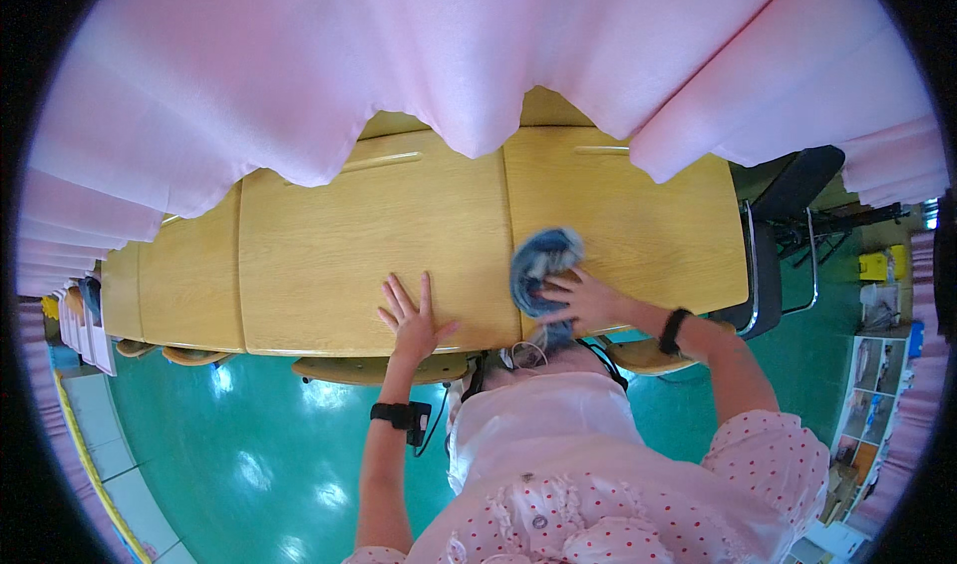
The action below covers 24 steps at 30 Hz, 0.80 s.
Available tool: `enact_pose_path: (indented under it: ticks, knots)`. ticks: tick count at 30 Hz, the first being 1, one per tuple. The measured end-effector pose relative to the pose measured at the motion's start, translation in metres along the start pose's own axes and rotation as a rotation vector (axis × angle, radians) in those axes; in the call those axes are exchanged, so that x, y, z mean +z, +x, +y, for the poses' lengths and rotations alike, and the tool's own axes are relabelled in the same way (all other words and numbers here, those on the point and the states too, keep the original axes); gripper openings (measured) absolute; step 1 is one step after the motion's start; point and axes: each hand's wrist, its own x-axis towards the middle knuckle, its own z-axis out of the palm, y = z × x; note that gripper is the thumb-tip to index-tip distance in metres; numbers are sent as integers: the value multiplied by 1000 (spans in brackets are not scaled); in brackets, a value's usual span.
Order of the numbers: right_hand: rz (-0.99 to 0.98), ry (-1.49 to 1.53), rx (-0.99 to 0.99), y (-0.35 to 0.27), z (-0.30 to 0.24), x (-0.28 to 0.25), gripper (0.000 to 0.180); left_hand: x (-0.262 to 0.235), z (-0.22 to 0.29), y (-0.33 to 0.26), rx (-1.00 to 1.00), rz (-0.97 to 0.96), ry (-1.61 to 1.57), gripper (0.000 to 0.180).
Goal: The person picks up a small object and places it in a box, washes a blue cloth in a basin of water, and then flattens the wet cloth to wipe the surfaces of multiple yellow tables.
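A bunched blue cloth [526, 277] with whitish patches lies on the yellow wood-grain table [369, 235], just right of a seam between two tabletops. My right hand [590, 304] presses down on the cloth's right side, its fingers curved over it and slightly smeared by motion. Part of the cloth trails toward the table's near edge. To the left, my left hand [414, 327] rests on the tabletop near the same edge, fingers spread, with nothing in it. Both wrists wear black bands.
Pink curtains [439, 45] hang across the far side, covering the table's back edge. Wooden chair seats [389, 369] stand under the near edge. A black chair with a metal frame [763, 275] is at the right end, and a shelf [872, 404] stands beyond the green floor [229, 434].
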Motion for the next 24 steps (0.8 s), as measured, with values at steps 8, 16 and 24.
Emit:
enact_pose_path:
  ticks: [8,16,24]
  knots:
    - [279,-220,411,82,90,-33,63,-2,0,0,-19,-19,-56,103]
    - [206,19,991,89,136,-36,54,3,-10,1,-35,12,-93,107]
    - [368,200,1665,-84,110,74,53,9,-10,3,22,39,-117,105]
